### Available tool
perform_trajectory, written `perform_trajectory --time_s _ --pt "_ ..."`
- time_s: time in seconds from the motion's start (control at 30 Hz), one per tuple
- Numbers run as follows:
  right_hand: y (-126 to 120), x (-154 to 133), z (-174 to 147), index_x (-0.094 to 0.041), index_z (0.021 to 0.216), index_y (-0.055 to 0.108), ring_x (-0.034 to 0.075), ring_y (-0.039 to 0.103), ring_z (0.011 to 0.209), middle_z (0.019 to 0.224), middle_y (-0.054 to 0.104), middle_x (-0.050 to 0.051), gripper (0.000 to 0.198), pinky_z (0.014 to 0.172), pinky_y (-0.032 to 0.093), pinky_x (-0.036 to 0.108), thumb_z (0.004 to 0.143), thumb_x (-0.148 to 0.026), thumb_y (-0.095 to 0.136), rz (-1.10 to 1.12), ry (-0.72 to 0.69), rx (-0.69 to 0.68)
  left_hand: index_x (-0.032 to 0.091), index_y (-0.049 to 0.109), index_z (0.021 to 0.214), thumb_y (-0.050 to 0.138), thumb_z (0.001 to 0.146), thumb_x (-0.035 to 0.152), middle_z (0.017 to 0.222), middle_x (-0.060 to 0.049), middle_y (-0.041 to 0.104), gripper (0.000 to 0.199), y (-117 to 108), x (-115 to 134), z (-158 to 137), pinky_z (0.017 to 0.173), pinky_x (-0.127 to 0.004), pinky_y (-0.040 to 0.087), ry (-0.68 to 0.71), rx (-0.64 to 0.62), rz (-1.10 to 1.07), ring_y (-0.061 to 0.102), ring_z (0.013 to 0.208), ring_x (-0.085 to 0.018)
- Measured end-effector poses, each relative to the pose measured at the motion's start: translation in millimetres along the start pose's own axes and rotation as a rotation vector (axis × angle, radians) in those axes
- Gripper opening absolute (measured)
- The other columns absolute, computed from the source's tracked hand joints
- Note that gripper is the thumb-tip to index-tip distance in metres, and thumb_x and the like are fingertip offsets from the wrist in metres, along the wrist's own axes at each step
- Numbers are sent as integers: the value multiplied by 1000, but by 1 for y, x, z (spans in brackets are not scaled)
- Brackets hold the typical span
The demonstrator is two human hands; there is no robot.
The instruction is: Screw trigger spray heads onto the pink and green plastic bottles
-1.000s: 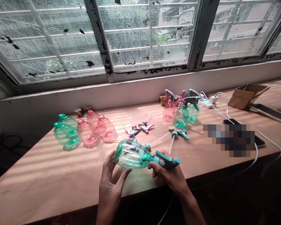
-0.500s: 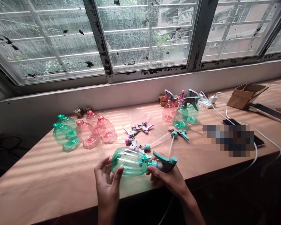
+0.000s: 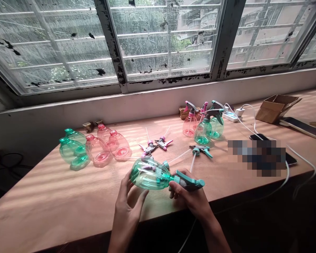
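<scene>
A clear green spray bottle (image 3: pixel 150 177) lies sideways above the table's front edge, its green-and-grey trigger head pointing right. My right hand (image 3: pixel 188 196) is closed round the neck just below the trigger. At the bottle's base, my left hand (image 3: pixel 130 203) cups it with curled fingers partly hidden behind, the thumb along the near underside. Beyond the bottle lie loose pink-and-grey trigger heads (image 3: pixel 162 143) with thin tubes. A green trigger head (image 3: pixel 196 151) lies to their right, its tube toward me; another green collar (image 3: pixel 165 164) shows just behind the held bottle.
Open green bottles (image 3: pixel 71 151) and pink bottles (image 3: pixel 118 146) stand at the left. Assembled spray bottles (image 3: pixel 203 131) are grouped at the back right. Farther right are a power strip (image 3: pixel 231 116), white cables, a cardboard box (image 3: pixel 272 107) and phones. Windows rise behind the wooden table (image 3: pixel 55 203).
The green spray bottle has moved slightly right, with its base raised and turned. My left hand has shifted right along with it, and its thumb now sits lower, beneath the bottle.
</scene>
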State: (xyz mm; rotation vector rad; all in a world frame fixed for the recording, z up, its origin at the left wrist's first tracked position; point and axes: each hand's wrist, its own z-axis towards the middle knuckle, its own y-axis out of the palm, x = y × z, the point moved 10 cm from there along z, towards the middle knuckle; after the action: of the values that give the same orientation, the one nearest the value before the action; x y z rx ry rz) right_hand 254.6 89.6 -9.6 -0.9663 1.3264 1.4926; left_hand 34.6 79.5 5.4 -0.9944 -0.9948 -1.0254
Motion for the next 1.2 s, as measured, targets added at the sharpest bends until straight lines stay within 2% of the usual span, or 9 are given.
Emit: perform_trajectory --time_s 0.13,0.3,0.37,0.57,0.73,0.9,1.0,1.07,1.2 --pt "3 6 0 -21 98 64 15 66 61 74 70 -2 38 56 49 24 82 -47 86 -35 29 -50 30 54 139 80 82 52 146 -10 63 67 -4 3 -6 116 -44 47 -48 88 -117 58 139 -31" --pt "7 15 -2 -23 100 65 15 67 68 80 72 -1 36 59 49 24 79 -40 88 -133 68 -152 22 64 114 76 79 68 108 -9 76 59 -28 1 -9 92 -39 60 -106 305 -77 74 106 -29" --pt "8 16 -2 -23 100 66 16 67 68 80 72 -1 35 59 48 24 79 -39 88 -159 68 -169 21 67 113 75 79 68 107 -9 77 58 -33 1 -7 92 -38 60 -96 335 -48 74 105 -29" --pt "2 7 0 -22 101 65 13 65 63 80 72 -1 31 57 51 23 83 -38 86 -94 11 -73 25 68 126 74 85 60 135 -9 72 54 -23 7 -5 113 -44 51 -34 246 -57 64 133 -32" --pt "1 3 0 -20 99 66 12 62 56 72 70 -2 33 54 50 23 84 -43 85 -9 -13 -47 26 64 124 81 83 51 131 -10 74 51 -19 4 -8 112 -44 52 -82 222 -174 66 130 -31" --pt "0 2 -2 -20 99 66 10 60 56 68 68 -4 32 55 49 22 86 -43 84 9 -26 -35 30 59 137 79 86 48 144 -8 67 57 -14 -3 -2 111 -40 53 -79 126 -190 63 134 -28" --pt "-2 2 -2 -21 99 67 10 59 55 71 69 -3 33 54 49 22 84 -44 85 -14 -32 -6 31 59 136 78 87 47 144 -8 66 54 -11 -5 0 110 -38 54 -59 100 -182 61 136 -28" --pt "-3 3 -1 -21 100 67 11 61 60 76 71 -2 34 56 50 22 83 -43 87 -55 -31 3 30 58 135 78 87 46 145 -8 65 54 -10 -4 -2 112 -39 51 -59 99 -180 59 139 -28" --pt "-2 5 1 -22 103 69 17 69 77 89 76 2 35 67 53 26 80 -39 88 -176 -37 -24 32 50 144 78 86 47 154 -8 56 66 -5 2 -9 119 -44 43 -98 86 -173 53 144 -30"
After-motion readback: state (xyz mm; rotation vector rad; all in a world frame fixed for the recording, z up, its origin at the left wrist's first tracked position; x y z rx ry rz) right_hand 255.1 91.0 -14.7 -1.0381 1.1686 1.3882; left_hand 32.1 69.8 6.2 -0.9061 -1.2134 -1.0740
